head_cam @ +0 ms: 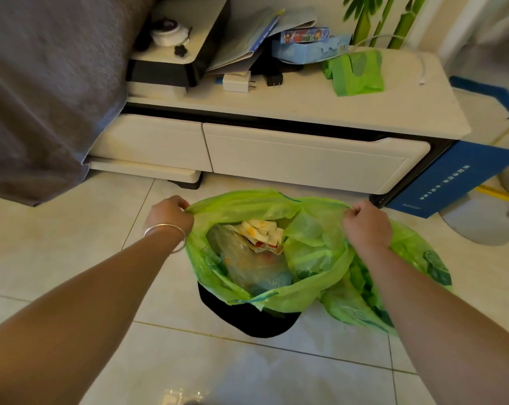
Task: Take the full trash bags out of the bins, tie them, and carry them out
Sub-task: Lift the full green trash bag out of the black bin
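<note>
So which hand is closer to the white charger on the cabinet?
Left. The left hand grips the bag rim below the charger; the right hand is farther right.

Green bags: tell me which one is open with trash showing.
The bag in the black bin, stretched open by both hands; the one beside it lies crumpled, and the cabinet's is folded.

White characters on the blue board [440,182] are too blurred to read.
</note>
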